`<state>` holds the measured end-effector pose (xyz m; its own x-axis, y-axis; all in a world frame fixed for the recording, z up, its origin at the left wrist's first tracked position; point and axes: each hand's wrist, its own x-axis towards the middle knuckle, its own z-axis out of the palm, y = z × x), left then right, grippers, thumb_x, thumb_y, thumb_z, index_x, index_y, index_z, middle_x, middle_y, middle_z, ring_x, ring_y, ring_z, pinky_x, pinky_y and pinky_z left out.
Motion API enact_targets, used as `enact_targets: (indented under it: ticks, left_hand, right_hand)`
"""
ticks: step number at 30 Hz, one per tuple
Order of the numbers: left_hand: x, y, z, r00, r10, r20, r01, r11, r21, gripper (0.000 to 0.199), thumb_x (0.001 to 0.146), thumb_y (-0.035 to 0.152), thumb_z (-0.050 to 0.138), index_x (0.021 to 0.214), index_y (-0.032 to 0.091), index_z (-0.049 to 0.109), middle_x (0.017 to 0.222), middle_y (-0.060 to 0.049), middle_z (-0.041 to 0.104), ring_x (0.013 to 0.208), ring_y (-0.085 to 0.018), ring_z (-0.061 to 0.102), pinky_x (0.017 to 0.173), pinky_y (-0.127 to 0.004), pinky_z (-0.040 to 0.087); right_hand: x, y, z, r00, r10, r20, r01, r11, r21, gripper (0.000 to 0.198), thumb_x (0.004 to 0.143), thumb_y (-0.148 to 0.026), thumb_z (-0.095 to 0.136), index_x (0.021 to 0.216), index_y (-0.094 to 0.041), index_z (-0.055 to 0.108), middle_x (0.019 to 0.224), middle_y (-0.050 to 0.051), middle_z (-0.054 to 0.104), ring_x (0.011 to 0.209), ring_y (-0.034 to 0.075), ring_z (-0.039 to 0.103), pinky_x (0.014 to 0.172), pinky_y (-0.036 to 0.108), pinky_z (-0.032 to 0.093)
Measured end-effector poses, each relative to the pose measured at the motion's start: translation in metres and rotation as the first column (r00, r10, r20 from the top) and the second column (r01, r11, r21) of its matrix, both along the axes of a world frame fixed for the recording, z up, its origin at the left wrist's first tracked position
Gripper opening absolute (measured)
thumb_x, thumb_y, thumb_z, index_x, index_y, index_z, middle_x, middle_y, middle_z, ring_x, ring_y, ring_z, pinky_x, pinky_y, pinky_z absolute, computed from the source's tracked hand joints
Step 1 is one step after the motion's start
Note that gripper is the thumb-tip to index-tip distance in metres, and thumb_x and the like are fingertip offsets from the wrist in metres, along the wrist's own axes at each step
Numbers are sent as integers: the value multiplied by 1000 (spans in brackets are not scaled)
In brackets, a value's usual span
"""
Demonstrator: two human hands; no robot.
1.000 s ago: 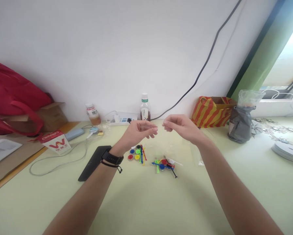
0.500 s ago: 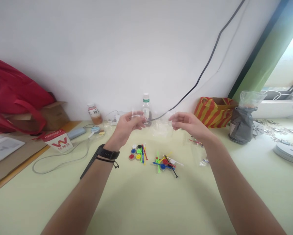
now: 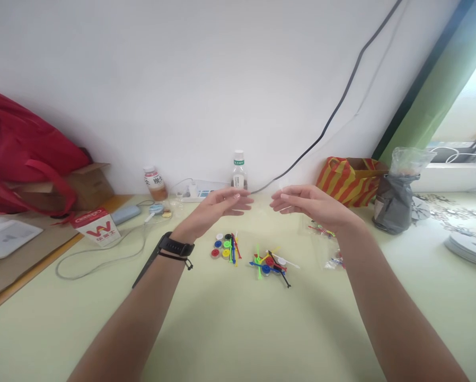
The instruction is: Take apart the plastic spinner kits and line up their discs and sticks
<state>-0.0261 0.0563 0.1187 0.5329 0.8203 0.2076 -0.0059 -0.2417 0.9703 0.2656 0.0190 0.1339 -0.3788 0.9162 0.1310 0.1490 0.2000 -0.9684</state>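
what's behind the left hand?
The bottle: cap and upper part show above the left hand. Its base is covered; whatever else the hand hides can't be seen.

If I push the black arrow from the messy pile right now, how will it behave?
The black arrow is probably light, given how slim it looks. It runs straight along its length, so likely stiff rather than floppy. It crosses the blue arrow, so a push may drag that along.
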Motion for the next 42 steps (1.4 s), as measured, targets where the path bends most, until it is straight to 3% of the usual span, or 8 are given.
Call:
enact_targets:
  ticks: [5, 11, 22, 27, 32, 35, 38, 42]
  left_hand:
    - [1, -5, 2, 960, -278, 43, 281, 954, -105, 52, 103, 56, 52, 142, 24, 63, 154, -14, 55, 142, -35, 52, 116, -52, 41]
    - [8, -9, -1, 834, -525, 171, 550, 817, -174, 73, 104, 69, 28, 147, 20, 59, 159, -14, 50, 148, -39, 42, 122, -58, 27]
    - [8, -16, -1, 732, -655, 186, 681, 703, -204, 79, 104, 68, 14, 157, 19, 46, 163, -11, 45, 158, -36, 25, 126, -54, 10]
    - [6, -21, 3, 678, -725, 118, 733, 658, -174, 93, 98, 78, 11, 163, 15, 33, 167, -15, 36, 157, -40, 22, 125, -58, 13]
    - [3, -20, 4, 663, -743, 93, 745, 642, -182, 108, 89, 88, 3, 166, 16, 26, 169, -15, 30, 157, -43, 20, 123, -62, 15]
    - [5, -20, 4, 673, -739, -36, 724, 668, -174, 102, 91, 87, 8, 166, 21, 25, 170, -14, 29, 156, -41, 26, 123, -58, 21]
    - [8, -19, 6, 647, -710, -277, 699, 698, -155, 82, 99, 76, 33, 165, 28, 28, 169, -9, 32, 156, -34, 29, 124, -49, 25]
    - [10, -17, 3, 628, -675, -387, 693, 711, -115, 85, 89, 61, 69, 160, 26, 39, 153, -12, 54, 140, -36, 50, 113, -45, 43]
  right_hand:
    - [-4, -6, 2, 966, 256, 42, -254, 966, -48, 51, 94, -53, 71, 136, -25, 68, 141, 11, 66, 132, 29, 60, 117, 52, 44]
    - [-5, -4, -7, 842, 538, -31, -539, 839, -75, 59, 97, -54, 67, 149, -29, 55, 159, 10, 49, 145, 30, 48, 120, 53, 39]
    - [-12, -2, -6, 593, 805, 35, -805, 593, 10, 84, 92, -72, 60, 162, -32, 34, 173, 7, 20, 159, 29, 17, 127, 49, 21]
    - [-22, -6, -12, 544, 839, -6, -839, 544, -16, 102, 81, -76, 70, 163, -32, 30, 174, 8, 15, 159, 30, 16, 127, 48, 19]
    - [-26, -9, -9, 466, 883, 59, -883, 469, -37, 101, 82, -59, 81, 164, -34, 28, 172, 6, 23, 158, 28, 23, 127, 43, 22]
    - [-29, -17, 2, 480, 850, 219, -866, 498, -34, 94, 83, -48, 84, 162, -31, 37, 170, 5, 29, 157, 28, 26, 126, 39, 24]
    - [-35, -27, 13, 554, 727, 406, -795, 607, -3, 87, 82, -45, 85, 158, -30, 46, 164, 4, 42, 155, 28, 32, 125, 36, 29]
    - [-39, -34, 17, 627, 605, 492, -721, 689, 72, 68, 88, -43, 79, 151, -33, 56, 160, 3, 48, 144, 27, 49, 117, 33, 42]
